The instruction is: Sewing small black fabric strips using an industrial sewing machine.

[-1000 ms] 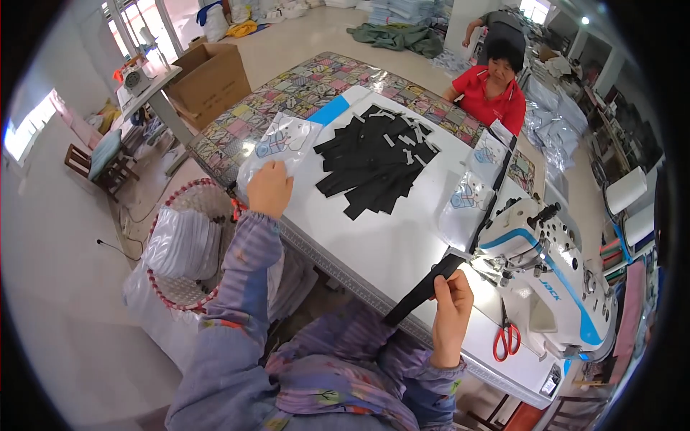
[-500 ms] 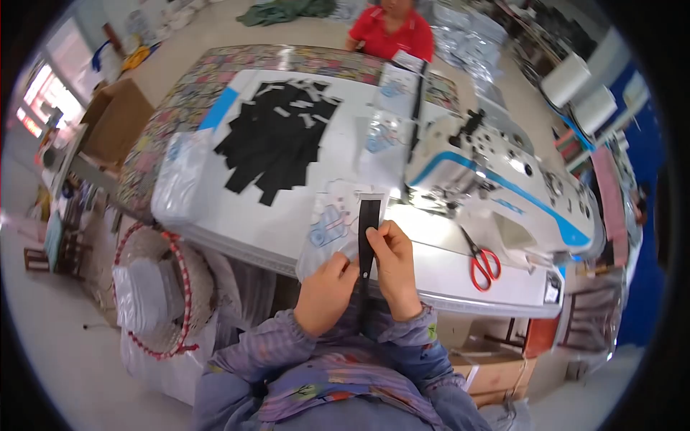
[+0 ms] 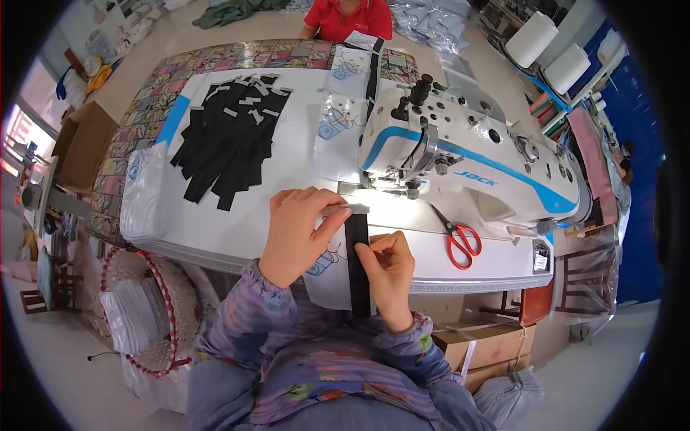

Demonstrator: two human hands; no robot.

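Note:
A black fabric strip (image 3: 357,258) runs lengthwise along the right side of a white cloth panel (image 3: 322,289) with a blue printed drawing, both partly over the table's front edge. My left hand (image 3: 298,228) pinches the far end, where a narrow white tab (image 3: 353,209) shows. Lower down, my right hand (image 3: 388,273) grips the strip's right edge between thumb and fingers. Just beyond my hands stands a white and blue sewing machine (image 3: 460,161), its lamp lit over the needle area. Red-handled scissors (image 3: 462,244) lie to the right of my right hand.
Black strips with white tabs form a pile (image 3: 230,144) on the left of the table. More printed panels (image 3: 338,133) lie left of the machine head. A plastic-wrapped stack (image 3: 144,194) sits at the left edge, a basket (image 3: 172,302) below. Across the table is a person in red (image 3: 348,20).
My left hand has moved from the strip's near end to its far end. My right hand stays on the strip, now lower along it. The view has shifted, moving the machine leftward in the picture.

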